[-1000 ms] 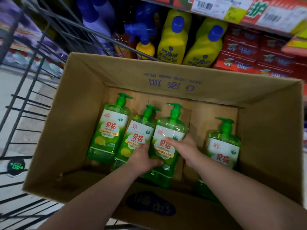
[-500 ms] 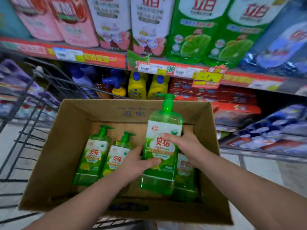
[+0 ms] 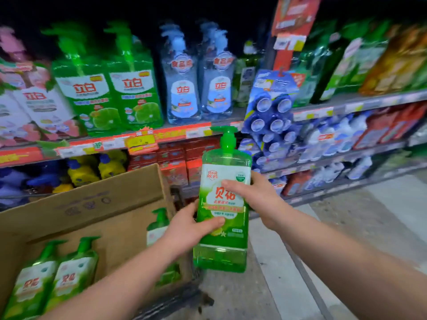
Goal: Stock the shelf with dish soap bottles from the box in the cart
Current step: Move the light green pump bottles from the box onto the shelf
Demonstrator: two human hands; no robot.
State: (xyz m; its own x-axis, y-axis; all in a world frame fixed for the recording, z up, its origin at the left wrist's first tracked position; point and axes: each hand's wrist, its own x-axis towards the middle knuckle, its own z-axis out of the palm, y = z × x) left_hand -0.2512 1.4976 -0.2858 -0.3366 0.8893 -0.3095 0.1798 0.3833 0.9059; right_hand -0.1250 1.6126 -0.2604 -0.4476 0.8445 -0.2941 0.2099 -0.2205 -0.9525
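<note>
The green dish soap bottle (image 3: 223,204) is held upright in the air, just to the right of the cardboard box (image 3: 97,204) and in front of the shelves, with its green pump top pointing up. The left hand (image 3: 187,227) grips the lower part of the bottle from the left side, and its thumb is pressed on the front label. The right hand (image 3: 256,195) holds the upper part from the right side, with the thumb laid across the label and the fingers wrapped behind the bottle. Both hands are closed firmly on the bottle. In the box, on the near left, two more bottles (image 3: 53,278) of the same kind lie side by side, touching each other, and a third bottle (image 3: 159,227) stands at the right wall of the box, partly hidden by the left forearm. On the far shelf (image 3: 175,132) stand big green bottles (image 3: 108,88) and pale blue bottles (image 3: 198,84). A dark edge of the cart (image 3: 175,299) shows under the box.
</note>
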